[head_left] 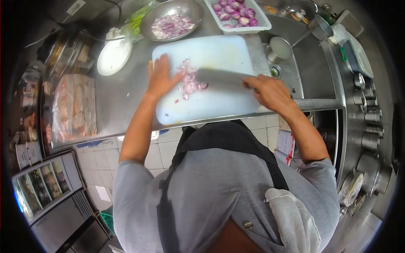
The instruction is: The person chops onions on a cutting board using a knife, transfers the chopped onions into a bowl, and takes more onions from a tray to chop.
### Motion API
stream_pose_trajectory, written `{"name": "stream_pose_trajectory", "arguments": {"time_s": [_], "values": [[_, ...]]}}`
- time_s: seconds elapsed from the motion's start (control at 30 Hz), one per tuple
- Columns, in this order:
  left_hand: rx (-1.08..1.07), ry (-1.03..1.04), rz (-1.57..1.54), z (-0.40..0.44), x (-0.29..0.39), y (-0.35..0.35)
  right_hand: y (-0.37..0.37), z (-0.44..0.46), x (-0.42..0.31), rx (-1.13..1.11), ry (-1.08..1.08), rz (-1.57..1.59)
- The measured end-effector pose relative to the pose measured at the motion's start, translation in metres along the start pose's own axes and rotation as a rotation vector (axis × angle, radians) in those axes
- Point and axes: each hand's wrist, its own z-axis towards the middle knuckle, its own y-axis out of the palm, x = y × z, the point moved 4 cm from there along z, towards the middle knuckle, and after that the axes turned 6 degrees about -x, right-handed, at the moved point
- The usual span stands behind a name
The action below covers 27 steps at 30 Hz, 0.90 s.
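With our right hand (270,93) gripping the knife (223,79), we should tuck the thumb (177,78) of our open left hand (160,79) safely back.

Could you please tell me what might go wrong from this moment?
The left hand could get cut: its thumb points toward the chopped onion, near the tip of the knife. The right hand grips that knife, which looks blurred, so it is probably moving.

Some bits might fall to the floor, since the cutting board reaches the counter's near edge and a few pieces lie loose.
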Motion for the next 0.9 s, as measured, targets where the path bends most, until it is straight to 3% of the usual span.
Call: {"name": "stream_pose_trajectory", "arguments": {"time_s": [0.13, 0.23, 0.33, 0.53, 0.63, 0.67, 0.73, 0.83, 0.9], "values": [[0.099, 0.23, 0.11, -0.104, 0.034, 0.021, 0.04, -0.031, 0.049, 0.154, 0.45, 0.003], [0.071, 0.127, 0.14, -0.102, 0.031, 0.031, 0.076, -0.025, 0.026, 0.1, 0.453, -0.078], [0.144, 0.04, 0.158, -0.045, 0.0, 0.011, 0.062, -0.001, -0.01, 0.069, 0.278, 0.09], [-0.012, 0.204, 0.044, 0.036, -0.01, -0.009, 0.067, 0.086, -0.017, 0.148, 0.374, -0.028], [-0.046, 0.296, 0.007, 0.035, -0.005, -0.004, 0.082, 0.094, -0.059, 0.062, 0.283, 0.022], [-0.076, 0.312, 0.04, 0.027, -0.003, -0.002, 0.084, 0.088, -0.074, -0.03, 0.256, 0.068], [-0.113, 0.368, 0.026, 0.01, 0.001, 0.0, 0.078, 0.069, -0.092, -0.009, 0.294, 0.162], [-0.162, 0.473, -0.105, -0.011, 0.009, 0.006, 0.084, 0.02, -0.071, 0.109, 0.392, 0.59], [-0.086, 0.486, -0.151, -0.006, 0.014, 0.007, 0.095, -0.021, -0.06, 0.132, 0.649, 0.99]]}}
